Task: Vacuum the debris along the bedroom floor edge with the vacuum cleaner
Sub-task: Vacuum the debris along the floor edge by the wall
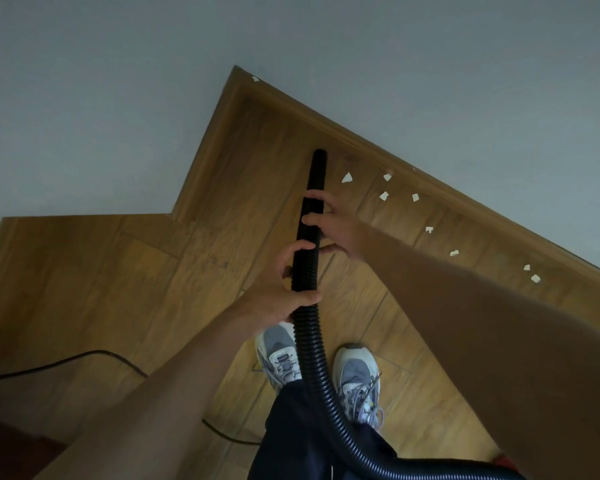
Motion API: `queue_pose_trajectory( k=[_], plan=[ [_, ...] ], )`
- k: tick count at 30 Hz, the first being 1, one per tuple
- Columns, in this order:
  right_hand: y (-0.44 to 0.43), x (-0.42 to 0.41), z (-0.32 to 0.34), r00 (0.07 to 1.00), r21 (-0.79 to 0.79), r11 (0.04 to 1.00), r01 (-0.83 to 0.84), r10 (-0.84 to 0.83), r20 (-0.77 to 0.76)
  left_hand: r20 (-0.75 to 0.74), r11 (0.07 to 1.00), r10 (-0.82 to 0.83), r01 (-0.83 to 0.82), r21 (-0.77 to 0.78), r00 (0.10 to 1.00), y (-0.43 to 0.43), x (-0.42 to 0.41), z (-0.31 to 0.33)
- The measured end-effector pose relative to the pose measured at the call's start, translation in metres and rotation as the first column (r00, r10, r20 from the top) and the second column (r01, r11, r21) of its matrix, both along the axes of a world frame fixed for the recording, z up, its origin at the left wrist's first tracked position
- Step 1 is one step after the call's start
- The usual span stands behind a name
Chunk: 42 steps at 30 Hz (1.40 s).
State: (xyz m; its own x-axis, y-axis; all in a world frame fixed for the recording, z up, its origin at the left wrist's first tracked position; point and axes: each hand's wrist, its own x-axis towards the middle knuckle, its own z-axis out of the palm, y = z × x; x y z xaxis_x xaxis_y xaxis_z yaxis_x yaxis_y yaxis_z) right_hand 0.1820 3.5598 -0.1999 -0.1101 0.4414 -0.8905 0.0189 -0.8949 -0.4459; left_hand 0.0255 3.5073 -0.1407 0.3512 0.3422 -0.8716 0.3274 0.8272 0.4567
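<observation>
A black ribbed vacuum hose (pixel 314 362) runs up from the bottom of the view between my shoes to its open end (pixel 319 154), which points at the wooden floor near the skirting. My left hand (pixel 279 289) grips the hose lower down. Higher up, my right hand (pixel 333 226) curls its fingers round the hose from the right. Several white paper scraps (pixel 383 196) lie on the floor in a line along the wooden skirting board (pixel 440 188), to the right of the hose end. One scrap (pixel 255 79) sits in the far corner.
Grey-white walls (pixel 430 81) meet at a corner ahead, and another wall section (pixel 66 133) juts out at the left. A thin black power cord (pixel 94 353) trails across the floor at the lower left. My two grey shoes (pixel 357 379) stand below the hands.
</observation>
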Motion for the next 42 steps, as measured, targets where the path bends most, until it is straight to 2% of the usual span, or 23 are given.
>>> queue_pose_trajectory(
  k=[6, 19, 42],
  plan=[
    [-0.034, 0.001, 0.001, 0.998, -0.034, 0.997, 0.063, -0.063, -0.02, -0.006, 0.998, -0.04, 0.04, -0.044, 0.999, -0.02, -0.001, 0.008],
    [-0.068, 0.025, 0.001, 0.997, -0.037, 0.997, 0.068, -0.069, -0.03, -0.021, 0.998, -0.031, 0.029, -0.05, 0.999, -0.051, 0.026, 0.007],
    [-0.104, 0.086, -0.001, 0.977, -0.033, 0.977, 0.211, -0.209, 0.05, 0.034, 0.988, -0.148, 0.15, -0.033, 0.988, -0.071, 0.081, -0.001]
  ],
)
